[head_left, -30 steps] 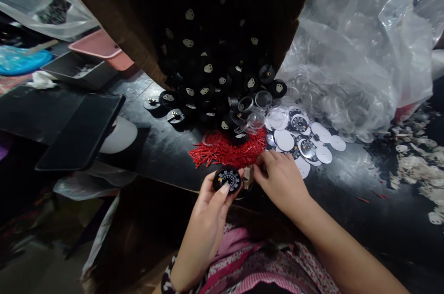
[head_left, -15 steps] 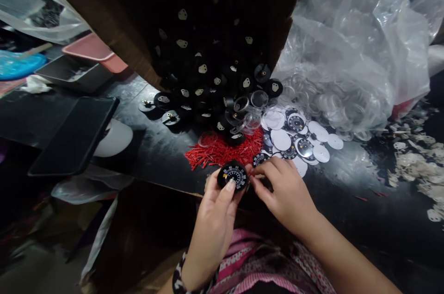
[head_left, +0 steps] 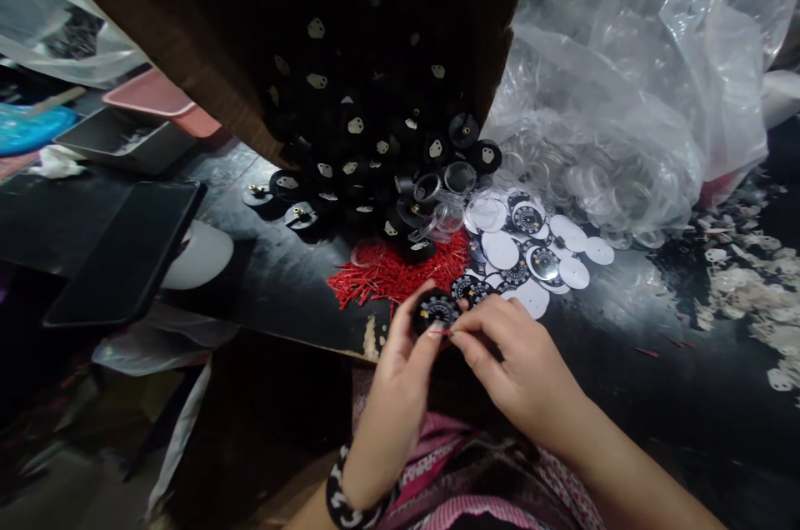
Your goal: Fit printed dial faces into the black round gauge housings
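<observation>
My left hand [head_left: 407,351] is closed round a black round gauge [head_left: 436,309] with a numbered dial face turned up, its thumb resting near the dial's lower edge. Pinched between the thumb and fingertips of my right hand [head_left: 506,342] is a thin red pointer needle [head_left: 441,332], lying low across the dial. Just beyond both hands spreads a heap of red needles [head_left: 400,272]. Loose round dial cards [head_left: 500,251], some white side up and some black with numbers, lie to the right of that heap.
A cardboard box [head_left: 206,55] on its side spills black gauge bodies [head_left: 356,172]. Clear plastic rings [head_left: 581,188] lie by a plastic bag [head_left: 625,72]. At left are a phone [head_left: 128,255], a white round container [head_left: 203,253] and trays [head_left: 128,138]. Pale flat pieces [head_left: 753,297] lie far right.
My left hand has moved slightly right with the gauge, and the dial now tilts more. My right hand has brought the red needle over the lower part of the dial.
</observation>
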Demonstrator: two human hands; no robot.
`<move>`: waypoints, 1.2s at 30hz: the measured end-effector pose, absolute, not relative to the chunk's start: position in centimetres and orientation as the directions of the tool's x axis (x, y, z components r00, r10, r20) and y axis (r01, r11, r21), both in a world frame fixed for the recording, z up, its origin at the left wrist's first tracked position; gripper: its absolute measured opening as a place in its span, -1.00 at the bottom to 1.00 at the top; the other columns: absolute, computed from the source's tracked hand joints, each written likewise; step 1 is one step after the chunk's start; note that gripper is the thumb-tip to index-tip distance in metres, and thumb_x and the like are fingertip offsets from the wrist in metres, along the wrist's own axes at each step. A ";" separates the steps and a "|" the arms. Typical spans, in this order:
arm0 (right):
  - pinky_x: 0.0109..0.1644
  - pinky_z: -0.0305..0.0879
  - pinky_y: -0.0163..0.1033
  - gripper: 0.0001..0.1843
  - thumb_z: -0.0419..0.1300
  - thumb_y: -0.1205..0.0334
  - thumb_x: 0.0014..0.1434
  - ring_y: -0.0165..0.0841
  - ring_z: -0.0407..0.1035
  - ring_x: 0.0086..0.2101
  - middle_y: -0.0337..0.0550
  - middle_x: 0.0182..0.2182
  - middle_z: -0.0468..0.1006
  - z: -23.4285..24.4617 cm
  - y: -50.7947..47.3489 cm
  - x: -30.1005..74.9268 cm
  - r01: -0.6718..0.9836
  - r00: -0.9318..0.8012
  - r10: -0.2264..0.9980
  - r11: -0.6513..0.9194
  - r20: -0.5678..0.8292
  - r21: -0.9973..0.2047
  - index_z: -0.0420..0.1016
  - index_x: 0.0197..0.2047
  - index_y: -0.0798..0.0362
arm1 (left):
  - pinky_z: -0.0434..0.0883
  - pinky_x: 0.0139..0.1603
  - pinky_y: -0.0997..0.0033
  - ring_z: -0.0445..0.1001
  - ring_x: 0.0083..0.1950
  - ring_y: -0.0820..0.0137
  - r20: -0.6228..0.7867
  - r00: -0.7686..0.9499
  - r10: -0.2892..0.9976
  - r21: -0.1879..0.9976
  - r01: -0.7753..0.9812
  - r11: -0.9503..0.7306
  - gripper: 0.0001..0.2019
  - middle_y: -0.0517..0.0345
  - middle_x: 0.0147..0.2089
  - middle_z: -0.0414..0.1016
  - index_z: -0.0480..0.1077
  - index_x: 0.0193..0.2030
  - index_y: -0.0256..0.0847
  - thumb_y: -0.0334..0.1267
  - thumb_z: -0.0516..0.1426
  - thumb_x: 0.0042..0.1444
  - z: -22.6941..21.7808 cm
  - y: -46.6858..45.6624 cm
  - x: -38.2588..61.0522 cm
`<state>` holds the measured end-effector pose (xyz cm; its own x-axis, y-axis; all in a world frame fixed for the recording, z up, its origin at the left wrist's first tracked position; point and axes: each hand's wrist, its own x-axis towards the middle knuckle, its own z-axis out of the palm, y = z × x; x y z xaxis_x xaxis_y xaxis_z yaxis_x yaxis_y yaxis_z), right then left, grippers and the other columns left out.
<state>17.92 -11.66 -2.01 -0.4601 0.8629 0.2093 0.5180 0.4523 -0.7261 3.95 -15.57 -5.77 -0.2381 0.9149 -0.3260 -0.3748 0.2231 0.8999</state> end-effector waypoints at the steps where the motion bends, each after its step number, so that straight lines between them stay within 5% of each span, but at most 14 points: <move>1: -0.18 0.17 -0.20 -0.88 0.09 0.33 0.32 -0.33 0.33 -0.31 -0.20 -0.35 0.48 -1.9 -11.7 17.9 0.538 -0.459 0.867 0.444 0.192 -0.717 0.42 -0.26 0.05 | 0.35 0.24 0.13 0.48 0.13 0.24 -0.322 -0.208 0.923 0.903 -0.360 0.234 -0.66 0.16 0.05 0.54 0.38 0.11 0.04 -0.14 0.16 0.18 -6.0 -15.5 4.2; 8: -0.20 0.11 -0.18 -0.87 0.11 0.37 0.29 -0.34 0.31 -0.35 -0.23 -0.38 0.46 -1.3 -11.6 18.4 0.618 -0.438 0.896 0.353 0.065 -0.703 0.39 -0.32 0.05 | 0.37 0.20 0.24 0.45 0.14 0.30 -0.245 -0.142 0.959 0.961 -0.164 0.221 -0.75 0.22 0.08 0.51 0.38 0.04 0.05 -0.18 0.12 0.21 -5.5 -15.6 4.7; 15: -0.22 0.13 -0.24 -0.85 0.12 0.37 0.27 -0.40 0.31 -0.38 -0.30 -0.42 0.42 -1.0 -11.8 18.6 0.515 -0.410 0.912 0.249 0.019 -0.820 0.38 -0.36 0.03 | 0.44 0.07 0.39 0.51 0.05 0.35 -0.186 -0.114 0.976 0.980 -0.091 0.176 -0.77 0.22 0.02 0.54 0.37 0.01 0.00 -0.18 0.13 0.21 -4.6 -16.0 4.2; 25: -0.32 0.11 -0.26 -0.79 0.12 0.38 0.25 -0.39 0.28 -0.43 -0.29 -0.46 0.41 -1.2 -13.1 18.2 0.575 -0.375 0.926 0.270 0.045 -0.772 0.28 -0.43 0.02 | 0.35 0.15 0.26 0.51 0.04 0.20 -0.143 -0.270 0.952 0.985 0.056 0.164 -0.73 0.15 0.00 0.57 0.49 -0.03 -0.03 -0.27 0.19 0.11 -4.2 -16.5 4.3; 30: -0.34 0.12 -0.26 -0.75 0.19 0.39 0.18 -0.42 0.25 -0.49 -0.33 -0.54 0.37 -1.1 -12.3 18.5 0.601 -0.393 0.915 0.328 0.088 -0.728 0.28 -0.50 0.03 | 0.36 0.20 0.23 0.48 0.12 0.22 -0.326 -0.087 0.941 0.932 -0.197 0.305 -0.72 0.15 0.07 0.55 0.47 0.02 -0.01 -0.18 0.17 0.15 -4.7 -15.7 3.9; 33: -0.21 0.17 -0.23 -0.92 0.14 0.40 0.22 -0.35 0.35 -0.34 -0.22 -0.38 0.49 -1.3 -11.6 18.9 0.584 -0.461 0.866 0.460 0.194 -0.668 0.44 -0.27 0.06 | 0.26 0.31 0.17 0.38 0.25 0.21 -0.432 0.047 0.901 0.829 -0.373 0.417 -0.61 0.17 0.18 0.48 0.40 0.14 0.06 -0.15 0.20 0.15 -5.0 -15.5 3.5; 36: -0.14 0.15 -0.16 -0.87 0.08 0.40 0.26 -0.29 0.36 -0.27 -0.13 -0.30 0.51 -1.7 -11.0 19.1 0.637 -0.536 0.811 0.571 0.233 -0.518 0.45 -0.19 0.10 | 0.12 0.40 0.13 0.23 0.36 0.20 -0.439 0.022 0.898 0.841 -0.343 0.419 -0.57 0.23 0.28 0.39 0.40 0.16 0.11 -0.12 0.23 0.12 -5.4 -15.8 3.3</move>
